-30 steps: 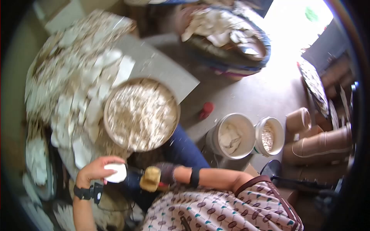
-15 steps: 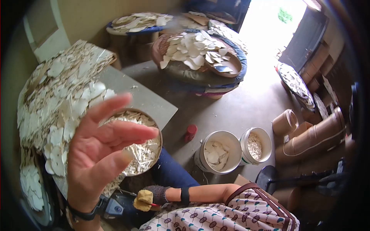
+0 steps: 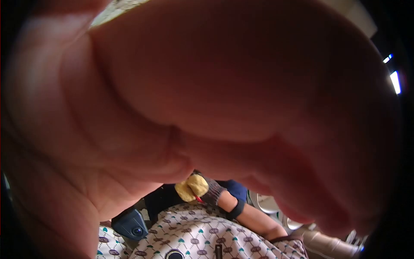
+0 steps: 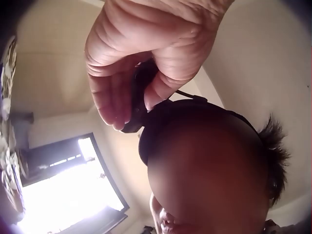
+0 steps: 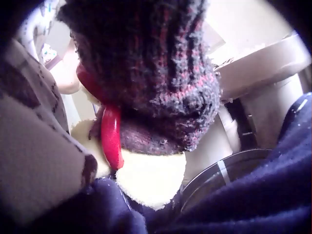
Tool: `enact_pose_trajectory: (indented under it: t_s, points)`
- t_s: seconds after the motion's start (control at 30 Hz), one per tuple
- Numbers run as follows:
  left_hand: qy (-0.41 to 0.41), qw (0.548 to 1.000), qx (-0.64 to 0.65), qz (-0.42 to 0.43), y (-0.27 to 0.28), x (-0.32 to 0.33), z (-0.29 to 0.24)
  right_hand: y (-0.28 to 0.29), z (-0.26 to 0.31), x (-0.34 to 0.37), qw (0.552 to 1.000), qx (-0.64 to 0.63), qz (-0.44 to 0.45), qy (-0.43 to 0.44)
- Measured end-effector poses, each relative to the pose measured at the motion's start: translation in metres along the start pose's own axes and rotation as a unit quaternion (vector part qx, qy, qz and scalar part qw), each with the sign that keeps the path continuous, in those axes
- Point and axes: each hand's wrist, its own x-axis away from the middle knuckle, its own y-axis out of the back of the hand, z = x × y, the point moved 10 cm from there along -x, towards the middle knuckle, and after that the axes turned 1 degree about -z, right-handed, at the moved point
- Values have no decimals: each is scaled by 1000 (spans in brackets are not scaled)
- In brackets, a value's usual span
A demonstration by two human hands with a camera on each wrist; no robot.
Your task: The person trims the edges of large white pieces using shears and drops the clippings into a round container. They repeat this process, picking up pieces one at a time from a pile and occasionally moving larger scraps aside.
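My bare left hand (image 3: 172,99) fills most of the head view, right in front of the lens. In the left wrist view the same hand (image 4: 151,41) is up at the head, thumb and fingers around the small black head camera (image 4: 141,87) at the headband. My right hand (image 5: 156,68) wears a dark knitted glove, with thick yellow pads (image 5: 153,178) over the fingertips. It holds a red-handled tool (image 5: 112,139) low at the lap; the tool's working end is hidden. In the head view the gloved hand (image 3: 212,190) shows just below the left palm.
Blue-clad legs (image 5: 248,190) and a patterned garment (image 3: 194,228) lie close around the right hand. White buckets (image 3: 265,203) show partly beyond the right arm. A bright doorway (image 4: 73,190) appears in the left wrist view.
The left hand no longer has the white round piece it held a second ago. It has risen from the work area to the head camera and now grips it. The right hand stays at the lap.
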Motion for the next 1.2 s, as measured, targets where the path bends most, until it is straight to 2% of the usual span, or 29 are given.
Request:
enact_pose_trajectory:
  t_s: [0.03,0.1,0.17,0.2,0.23,0.27,0.33,0.37,0.4,0.43,0.47,0.5,0.53,0.6,0.63,0.7,0.8,0.83,0.9,0.97,1.0,1.03,1.07,1.1,1.13,1.17,1.2]
  points:
    - [-3,1000,-4,2,3,4,-1,2,26,3,998,59,5,-29]
    - [-9,1000,-13,7,10,9,-5,1,45,1,991,129,-5,36]
    - [-15,1000,-19,13,16,13,-9,-9,48,-2,981,169,52,86]
    - [-16,999,-24,13,21,14,-9,-2,39,-3,999,-37,-9,3]
    - [-19,999,-32,11,28,16,-10,-5,51,-3,993,103,23,45]
    - [-19,999,-38,1,40,17,-9,-7,37,-10,997,-62,39,10]
    - [3,999,-44,-31,69,22,9,-8,23,-2,976,-198,53,-74]
    - [29,997,-44,-62,91,28,28,-8,16,2,957,-263,51,-116]
    - [67,992,-38,-103,118,36,54,-8,-10,-3,921,-376,44,-91]
    - [129,978,-26,-159,149,47,90,-8,-22,-8,868,-489,39,-71]
    - [211,948,-8,-238,180,68,135,-15,-13,-8,789,-603,61,-101]
    - [270,930,-17,-248,208,93,180,-17,-7,-10,742,-655,65,-130]
    - [318,905,-82,-270,238,119,224,-12,4,-11,786,-608,53,-98]
    - [343,841,-337,-247,270,135,267,0,28,-14,876,-479,49,-24]
    - [350,819,-391,-233,279,136,287,2,-5,-12,905,-419,31,-62]
    - [357,771,-483,-210,280,121,308,-11,-15,-13,789,-603,53,-105]
    - [382,677,-627,-57,279,98,341,-2,20,-14,905,-415,40,-89]
    - [424,682,-594,-36,279,95,345,2,12,-14,931,-342,22,-122]
    - [447,648,-616,-28,291,94,344,-5,0,-12,919,-368,33,-138]
    - [437,667,-604,8,298,93,344,-14,-12,-12,875,-449,39,-178]
    - [430,721,-543,-25,307,99,344,-20,-15,-12,837,-505,42,-207]
    - [464,767,-438,-76,317,110,345,-21,1,-12,794,-563,41,-225]
    - [487,808,-304,-135,323,126,344,-32,12,-12,695,-670,80,-248]
    - [500,828,-163,-193,321,135,337,-42,25,-10,579,-761,117,-266]
    - [493,826,-192,-193,318,134,314,-44,8,-11,599,-747,110,-266]
    - [485,823,-222,-194,308,133,289,-9,7,-16,872,-464,11,-158]
    - [456,839,-186,-229,296,136,269,-29,-2,-13,705,-675,50,-214]
